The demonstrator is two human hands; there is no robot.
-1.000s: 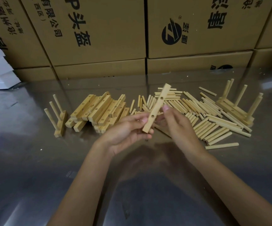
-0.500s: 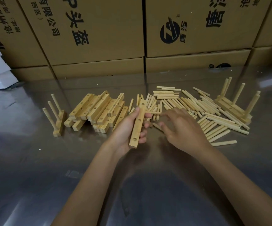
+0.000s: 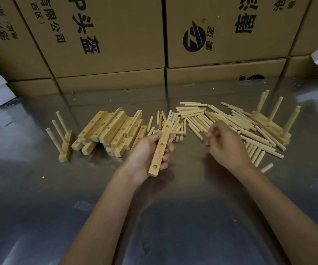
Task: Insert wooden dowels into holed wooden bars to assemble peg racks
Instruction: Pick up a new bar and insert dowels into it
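Bars [image 3: 114, 131] lie left of dowels [image 3: 230, 123] (boxes [image 3: 116, 35] behind both)

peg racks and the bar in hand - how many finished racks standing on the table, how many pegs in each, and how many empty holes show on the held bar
Finished peg racks: 2, one at the left and one at the right
Pegs in left rack: 3
Pegs in right rack: 4
Empty holes on the bar gripped by the left hand: 3
Total pegs fitted: 7
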